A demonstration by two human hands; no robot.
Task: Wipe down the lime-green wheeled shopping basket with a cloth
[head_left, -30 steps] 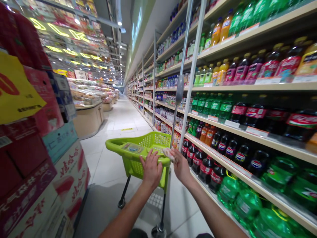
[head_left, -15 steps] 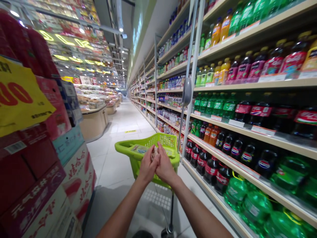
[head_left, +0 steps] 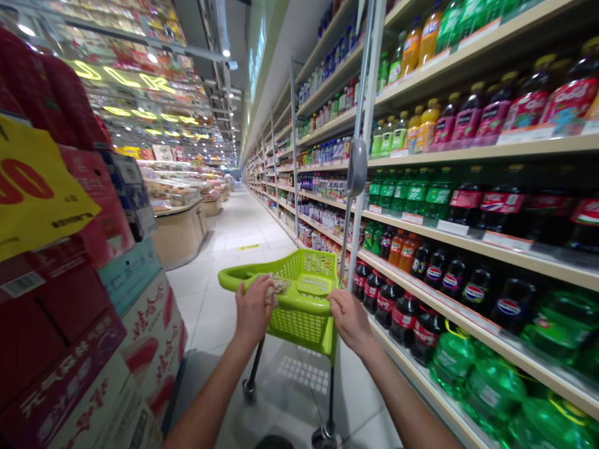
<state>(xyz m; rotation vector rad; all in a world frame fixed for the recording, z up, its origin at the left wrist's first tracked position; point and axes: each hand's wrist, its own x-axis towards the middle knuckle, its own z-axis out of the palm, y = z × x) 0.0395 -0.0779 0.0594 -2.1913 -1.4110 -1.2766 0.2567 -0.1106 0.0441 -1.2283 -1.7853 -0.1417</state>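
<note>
A lime-green shopping cart (head_left: 299, 305) with a perforated basket stands right in front of me on dark legs with casters. My left hand (head_left: 254, 305) is closed around a crumpled, light-coloured cloth (head_left: 279, 285) and rests at the cart's near left rim. Part of the cloth sticks out past the fingers on the right; whether it is fabric or paper is hard to make out. At the near right corner, my right hand (head_left: 349, 317) has its fingers curled over the cart's rim.
Shelves of soda bottles (head_left: 412, 255) run along the right, with a metal pole (head_left: 352, 231) standing before them. Stacked drink cartons (head_left: 140, 349) and a yellow price sign (head_left: 42, 187) flank the left. A round display counter (head_left: 180, 234) stands beyond, along the tiled aisle (head_left: 234, 237).
My hands were together over the cart with the cloth between them. They have parted: the left moved left with the cloth, the right moved right onto the cart's rim.
</note>
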